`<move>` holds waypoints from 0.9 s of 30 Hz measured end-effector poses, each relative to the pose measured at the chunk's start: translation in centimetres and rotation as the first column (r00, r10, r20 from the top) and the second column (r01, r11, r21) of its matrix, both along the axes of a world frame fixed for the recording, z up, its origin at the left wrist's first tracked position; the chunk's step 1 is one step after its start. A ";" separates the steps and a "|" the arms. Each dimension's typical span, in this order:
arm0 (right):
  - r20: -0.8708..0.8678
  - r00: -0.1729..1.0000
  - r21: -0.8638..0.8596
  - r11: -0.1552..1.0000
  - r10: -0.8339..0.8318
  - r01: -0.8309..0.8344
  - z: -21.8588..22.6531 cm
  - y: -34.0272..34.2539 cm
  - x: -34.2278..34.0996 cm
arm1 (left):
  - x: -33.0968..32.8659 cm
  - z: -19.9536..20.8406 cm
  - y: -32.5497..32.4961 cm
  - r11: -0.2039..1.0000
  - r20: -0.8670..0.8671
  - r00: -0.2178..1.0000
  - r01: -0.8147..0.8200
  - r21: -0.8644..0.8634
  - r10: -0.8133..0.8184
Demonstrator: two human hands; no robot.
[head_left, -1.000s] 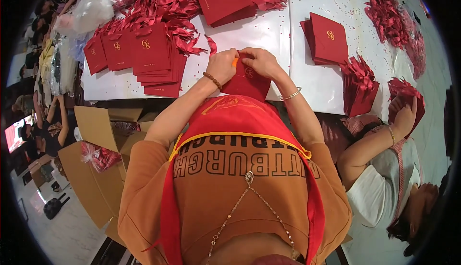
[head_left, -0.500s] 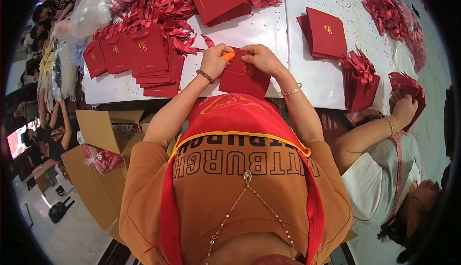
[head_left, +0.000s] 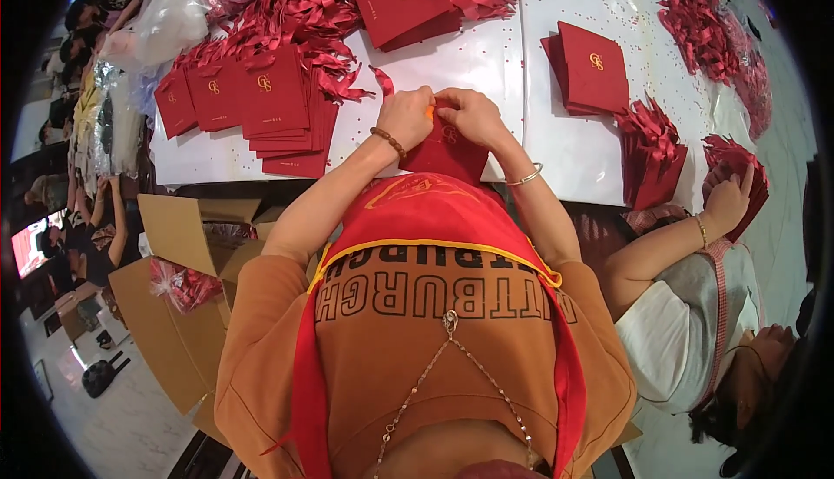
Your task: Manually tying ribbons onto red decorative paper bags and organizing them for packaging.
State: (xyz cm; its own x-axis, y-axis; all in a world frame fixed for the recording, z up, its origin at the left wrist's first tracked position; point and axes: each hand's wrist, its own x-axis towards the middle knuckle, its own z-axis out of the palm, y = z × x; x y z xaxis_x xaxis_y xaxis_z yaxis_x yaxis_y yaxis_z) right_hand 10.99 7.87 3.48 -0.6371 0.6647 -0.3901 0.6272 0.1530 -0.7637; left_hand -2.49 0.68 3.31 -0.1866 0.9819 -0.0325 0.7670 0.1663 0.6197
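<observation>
A red paper gift bag point(head_left: 453, 153) with a gold emblem lies flat at the table's near edge, in front of my body. My left hand point(head_left: 406, 119) is closed at the bag's upper edge, with a small orange piece point(head_left: 429, 112) showing at its thumb; whether it is worn or held I cannot tell. My right hand point(head_left: 470, 116) pinches the same edge, its fingertips close against the left ones. Both hands partly cover the bag's top. A loose red ribbon end point(head_left: 382, 81) sticks out just beyond my left hand.
Red bags in overlapping stacks point(head_left: 276, 101) lie at left, below heaped ribbons point(head_left: 295, 1). More bags lie at far centre point(head_left: 404, 6) and right point(head_left: 592, 69). A co-worker's hand point(head_left: 728, 204) touches bags at far right. An open cardboard box point(head_left: 178, 236) stands below the table at left.
My left hand has moved right and turned inward, bringing its fingertips up to my right hand's. The orange piece is now mostly hidden. The co-worker's fingers have lifted and spread.
</observation>
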 end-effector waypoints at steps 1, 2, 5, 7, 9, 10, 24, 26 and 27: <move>-0.001 1.000 0.005 1.000 -0.001 0.001 0.1 -0.2 -0.1 | 0.3 0.1 0.0 0.999 -0.124 0.991 0.053 0.001 -0.052; 0.018 1.000 0.103 0.995 0.010 -0.012 0.0 -0.5 -0.3 | 0.5 0.3 0.0 0.995 -0.246 0.964 0.104 -0.005 -0.102; 0.026 1.000 0.230 0.973 0.015 -0.021 -0.3 -1.0 -0.3 | 1.0 0.4 0.1 0.988 -0.298 0.943 0.153 -0.003 -0.147; 0.014 1.000 0.259 0.966 0.016 -0.019 -0.4 -1.0 -0.2 | 1.3 0.8 0.3 0.981 -0.338 0.921 0.189 -0.048 -0.194; 0.014 1.000 0.251 0.968 0.008 -0.012 0.0 -1.0 -0.1 | 1.4 1.2 0.5 0.976 -0.345 0.913 0.212 -0.054 -0.218; 0.013 1.000 0.233 0.973 0.002 -0.005 0.2 -1.1 -0.1 | 1.4 1.4 0.6 0.970 -0.351 0.904 0.234 -0.071 -0.243; -0.002 1.000 0.233 0.972 -0.027 0.027 -1.8 -1.0 -0.2 | 1.2 -0.2 0.4 0.944 -0.380 0.873 0.331 0.005 -0.304; 0.011 0.999 0.247 0.969 -0.032 0.029 -1.3 -1.2 0.0 | 1.1 0.2 0.8 0.939 -0.347 0.878 0.342 -0.023 -0.328; 0.024 0.999 0.240 0.970 -0.034 0.028 -1.1 -1.4 -0.1 | 0.8 0.3 0.9 0.951 -0.292 0.905 0.288 -0.116 -0.309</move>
State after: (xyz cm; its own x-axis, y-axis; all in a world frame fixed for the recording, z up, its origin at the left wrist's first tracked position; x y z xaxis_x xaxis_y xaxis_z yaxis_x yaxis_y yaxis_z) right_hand 10.94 6.49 2.42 -0.6061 0.7603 -0.2339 0.6548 0.3099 -0.6894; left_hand -1.74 1.62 3.62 0.1034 0.9906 -0.0899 0.9361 -0.0664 0.3455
